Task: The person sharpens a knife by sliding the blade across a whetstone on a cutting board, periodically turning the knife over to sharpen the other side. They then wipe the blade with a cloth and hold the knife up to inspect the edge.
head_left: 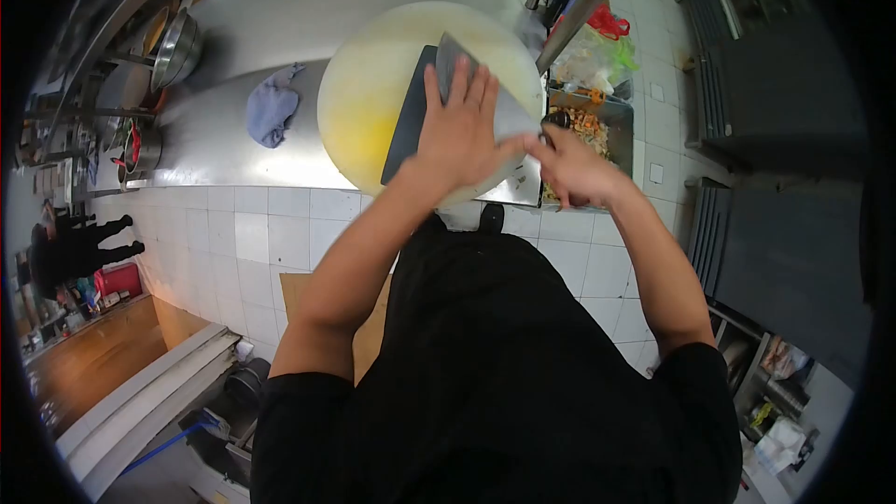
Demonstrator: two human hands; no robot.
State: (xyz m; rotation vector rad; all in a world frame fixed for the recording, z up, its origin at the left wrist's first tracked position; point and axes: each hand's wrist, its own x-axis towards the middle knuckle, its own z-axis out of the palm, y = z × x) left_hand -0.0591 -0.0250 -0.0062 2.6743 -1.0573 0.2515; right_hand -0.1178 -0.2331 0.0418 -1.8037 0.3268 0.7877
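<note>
A broad-bladed cleaver (513, 114) lies tilted across a dark grey rectangular slab, which looks like a whetstone (403, 131). The slab rests on a round, yellowish-white cutting board (359, 65). Pressed flat on the blade is my left hand (459, 135), its fingers stretched out and slightly blurred. At the board's right edge, my right hand (581, 168) is wrapped round the cleaver's handle, which is mostly hidden in the fist.
A crumpled blue-grey cloth (273, 107) sits on the steel counter (219, 149), left of the board. Below the right edge stands a bin of food scraps (621, 135) beside plastic bags (588, 61). Metal bowls (177, 49) are at far left, where another person (79, 243) stands.
</note>
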